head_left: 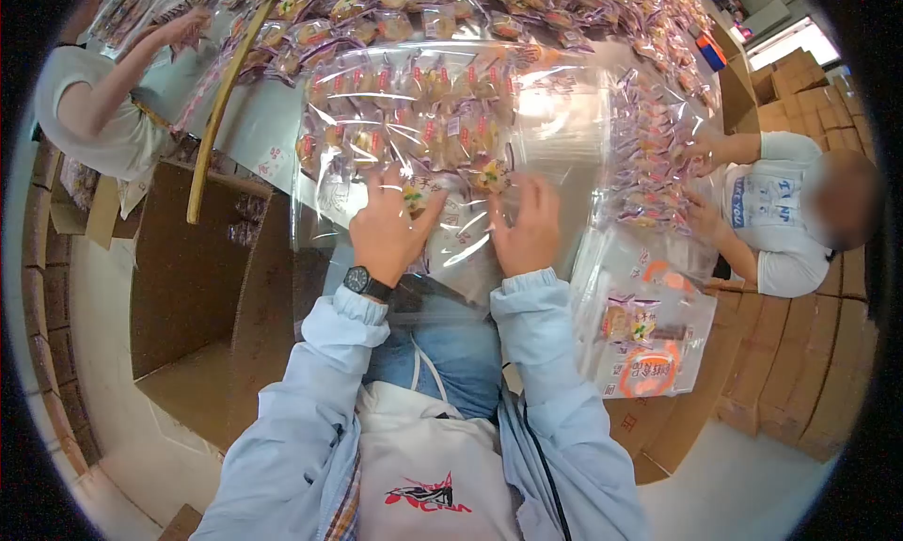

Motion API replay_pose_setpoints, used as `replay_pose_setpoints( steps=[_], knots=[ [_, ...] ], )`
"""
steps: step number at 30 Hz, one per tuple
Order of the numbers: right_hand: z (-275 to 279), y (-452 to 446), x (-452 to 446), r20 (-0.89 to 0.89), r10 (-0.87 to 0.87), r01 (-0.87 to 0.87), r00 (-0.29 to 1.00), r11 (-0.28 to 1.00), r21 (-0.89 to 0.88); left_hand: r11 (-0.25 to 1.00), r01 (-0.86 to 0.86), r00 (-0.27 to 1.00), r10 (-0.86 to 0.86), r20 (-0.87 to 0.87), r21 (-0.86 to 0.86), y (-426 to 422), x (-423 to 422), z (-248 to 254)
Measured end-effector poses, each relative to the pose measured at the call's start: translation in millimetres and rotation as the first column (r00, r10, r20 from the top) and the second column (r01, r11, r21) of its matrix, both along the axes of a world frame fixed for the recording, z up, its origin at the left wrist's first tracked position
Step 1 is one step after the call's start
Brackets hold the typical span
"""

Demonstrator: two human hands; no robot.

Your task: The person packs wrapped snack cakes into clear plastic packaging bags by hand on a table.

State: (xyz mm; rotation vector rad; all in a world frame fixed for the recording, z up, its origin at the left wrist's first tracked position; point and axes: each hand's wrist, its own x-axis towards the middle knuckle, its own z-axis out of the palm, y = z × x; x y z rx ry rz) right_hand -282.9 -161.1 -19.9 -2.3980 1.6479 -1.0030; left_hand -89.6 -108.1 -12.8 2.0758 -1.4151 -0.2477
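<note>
A large clear plastic bag (555, 146) lies flat in front of me, with snack packets (428, 132) arranged in rows inside. My left hand (388, 226), wearing a black watch (367, 283), rests low on the bag, its fingers spread around a small purple-edged packet (414, 198). To its right, my right hand (525, 230) has its thumb and fingers apart, beside another packet (489, 176). Glare on the plastic hides whether my fingertips are under or over the film.
Loose packets (442, 19) are heaped at the back. A wooden strip (226, 99) edges the table at left, above an open cardboard box (193, 287). At right, a person (781, 212) handles another filled bag (649, 155). Another person (103, 108) works at far left. Stacked cartons (790, 353) stand at right.
</note>
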Motion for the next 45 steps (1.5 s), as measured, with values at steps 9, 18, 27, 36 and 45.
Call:
replay_pose_setpoints(
  steps=[9,18,27,36,45],
  knots=[
    [12.7,4.6,1.7,0.687,-0.124,-0.013,0.716,0.981,0.191,0.955,0.252,0.948,-0.211,0.239,-0.158,-7.1,2.5,-1.3],
    [25.7,47.1,-27.5,0.044,0.108,-0.094,0.993,0.963,-0.251,0.869,0.395,0.875,-0.257,0.411,-0.297,-11.7,5.2,-17.8],
    [27.2,94.7,33.9,0.189,0.230,-0.278,0.955,0.914,0.295,0.842,0.401,0.910,-0.322,0.261,-0.361,-25.3,9.1,-15.1],
    [2.8,37.7,62.7,-0.072,-0.017,0.033,0.997,0.973,0.229,0.824,0.486,0.861,-0.395,0.322,-0.290,-31.8,8.9,-7.4],
    [10.8,6.6,72.5,-0.040,-0.199,0.197,0.979,0.883,0.427,0.806,0.541,0.821,-0.444,0.359,-0.242,-47.6,4.1,2.9]
  ],
)
